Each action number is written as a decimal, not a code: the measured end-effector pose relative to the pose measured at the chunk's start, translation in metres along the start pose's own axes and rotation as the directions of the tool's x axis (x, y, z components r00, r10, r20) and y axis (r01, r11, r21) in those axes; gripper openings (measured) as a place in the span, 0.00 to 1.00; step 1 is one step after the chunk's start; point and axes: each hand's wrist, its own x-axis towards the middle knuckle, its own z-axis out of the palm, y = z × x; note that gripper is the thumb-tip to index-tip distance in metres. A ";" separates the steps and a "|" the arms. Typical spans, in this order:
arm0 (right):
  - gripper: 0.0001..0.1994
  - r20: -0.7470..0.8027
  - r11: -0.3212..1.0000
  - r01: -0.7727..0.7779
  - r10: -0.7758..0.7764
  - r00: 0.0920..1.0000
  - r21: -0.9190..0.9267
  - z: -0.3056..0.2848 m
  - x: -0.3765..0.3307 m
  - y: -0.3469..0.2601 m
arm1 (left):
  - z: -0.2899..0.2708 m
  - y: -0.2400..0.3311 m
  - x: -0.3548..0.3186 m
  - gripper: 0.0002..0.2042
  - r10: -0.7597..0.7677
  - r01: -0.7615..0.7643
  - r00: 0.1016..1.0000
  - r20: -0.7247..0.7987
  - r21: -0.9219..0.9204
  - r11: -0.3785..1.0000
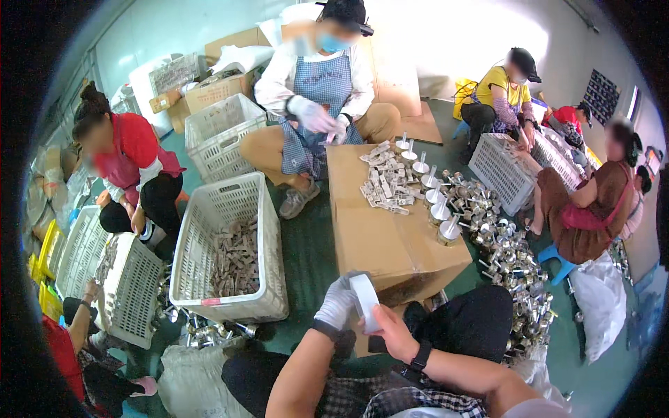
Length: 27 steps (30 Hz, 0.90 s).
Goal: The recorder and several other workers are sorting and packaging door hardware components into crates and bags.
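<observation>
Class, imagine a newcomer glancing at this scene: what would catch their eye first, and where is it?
Probably the big brown cardboard box at centre, with stemmed discs standing along its right side and a heap of shiny metal parts on the floor beyond. Just in front, the gloved left hand and bare right hand hold a white piece.
</observation>
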 end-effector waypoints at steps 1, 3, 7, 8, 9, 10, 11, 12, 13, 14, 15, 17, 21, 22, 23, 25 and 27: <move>0.20 0.002 1.000 0.008 -0.008 1.000 -0.011 -0.001 0.000 0.003 | -0.005 -0.005 0.003 0.16 -0.024 0.024 0.999 -0.025 -0.004 1.000; 0.20 0.012 1.000 0.012 -0.012 1.000 -0.026 -0.002 0.000 0.006 | -0.018 -0.011 0.012 0.16 0.039 -0.041 0.999 0.014 0.157 0.987; 0.21 0.004 1.000 -0.026 0.026 1.000 0.005 -0.003 -0.003 0.004 | -0.024 -0.031 0.018 0.15 0.006 -0.009 1.000 0.016 0.199 0.980; 0.21 -0.001 0.999 -0.035 0.035 0.999 0.003 -0.006 -0.003 0.003 | -0.018 -0.029 0.016 0.16 0.011 -0.008 1.000 -0.007 0.277 0.961; 0.21 -0.007 0.999 -0.047 0.047 0.999 0.001 -0.008 -0.004 0.003 | -0.019 -0.035 0.019 0.15 -0.008 0.009 1.000 -0.005 0.232 0.973; 0.21 -0.005 0.998 -0.061 0.061 0.998 -0.016 -0.011 -0.003 0.002 | -0.020 -0.036 0.020 0.15 -0.022 0.022 1.000 -0.005 0.193 0.981; 0.21 -0.015 0.997 -0.064 0.063 0.998 -0.039 -0.011 -0.004 0.001 | -0.020 -0.038 0.020 0.14 -0.019 0.020 1.000 -0.007 0.190 0.982; 0.21 -0.026 0.996 -0.068 0.066 0.997 -0.063 -0.011 -0.005 -0.001 | -0.019 -0.041 0.021 0.12 -0.017 0.018 1.000 -0.008 0.185 0.983; 0.21 -0.042 0.994 -0.071 0.068 0.997 -0.085 -0.011 -0.007 -0.003 | -0.017 -0.046 0.022 0.12 -0.011 0.008 1.000 0.028 0.106 0.994; 0.21 -0.032 0.993 -0.062 0.060 0.998 -0.098 -0.007 -0.009 -0.004 | -0.024 -0.052 0.024 0.11 0.009 -0.011 0.999 0.048 0.030 1.000; 0.21 -0.017 0.994 -0.061 0.060 0.998 -0.089 -0.004 -0.010 -0.003 | -0.032 -0.059 0.028 0.11 0.039 -0.040 0.998 0.041 0.027 0.999; 0.20 0.004 0.996 -0.063 0.063 0.998 -0.059 -0.007 -0.008 -0.001 | -0.034 -0.063 0.032 0.11 0.094 -0.095 0.995 0.043 0.016 0.995; 0.20 0.004 0.995 -0.074 0.075 0.997 -0.072 -0.023 -0.005 0.008 | -0.009 -0.048 0.019 0.10 0.061 -0.063 0.998 0.036 0.075 0.995; 0.20 0.014 0.994 -0.076 0.077 0.997 -0.079 -0.021 -0.005 0.009 | -0.009 -0.044 0.014 0.10 0.059 -0.062 0.997 0.043 0.066 0.996; 0.20 0.019 0.994 -0.074 0.076 0.997 -0.081 -0.019 -0.006 0.009 | -0.010 -0.042 0.011 0.10 0.050 -0.054 0.997 0.051 0.076 0.996; 0.20 0.029 0.995 -0.080 0.082 0.996 -0.061 -0.013 -0.008 0.008 | -0.014 -0.039 0.007 0.10 0.031 -0.038 0.997 0.068 0.097 0.995; 0.20 0.038 0.995 -0.094 0.095 0.995 -0.029 -0.007 -0.012 0.006 | -0.027 -0.043 0.011 0.12 -0.045 0.060 0.990 0.133 -0.114 0.992</move>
